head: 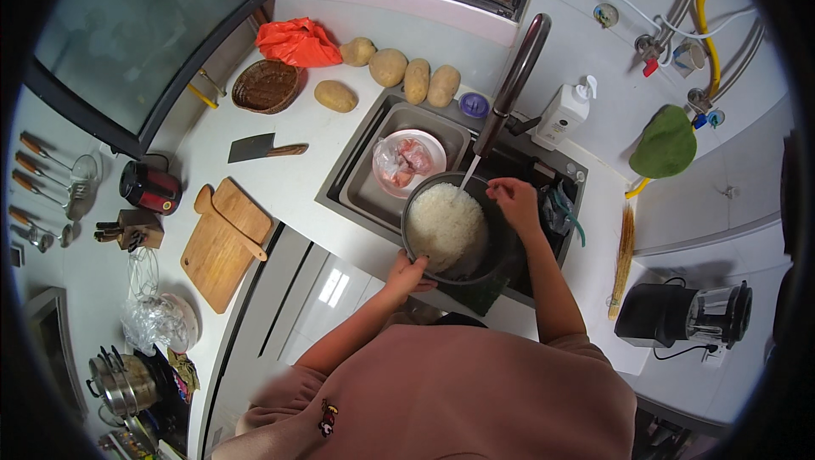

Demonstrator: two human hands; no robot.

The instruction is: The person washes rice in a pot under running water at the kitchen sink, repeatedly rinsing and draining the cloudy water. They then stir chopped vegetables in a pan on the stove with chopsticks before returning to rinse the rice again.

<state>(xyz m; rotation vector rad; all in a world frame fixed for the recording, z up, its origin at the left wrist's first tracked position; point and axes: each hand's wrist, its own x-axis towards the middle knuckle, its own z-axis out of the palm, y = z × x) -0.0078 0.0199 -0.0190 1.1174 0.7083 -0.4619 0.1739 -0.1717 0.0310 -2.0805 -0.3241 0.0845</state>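
Note:
White rice (446,224) lies in a dark round pot (493,256) over the right side of the double sink. Water runs from the faucet (506,91) into the pot. My left hand (409,275) grips the pot's near left rim. On the right, my right hand (514,204) is at the opposite rim with its fingers bent; whether it grips the rim cannot be told. Behind the pot, in the left basin (361,196), a pale bowl (437,147) holds raw meat (407,161) in a clear plastic bag.
Potatoes (388,68), a wicker basket (261,87) and a red bag (296,43) stand behind left. A cleaver (251,148) and a cutting board (223,231) with a wooden spoon (229,224) lie left. A pump bottle (561,117) stands behind the sink; a blender (684,313) is right.

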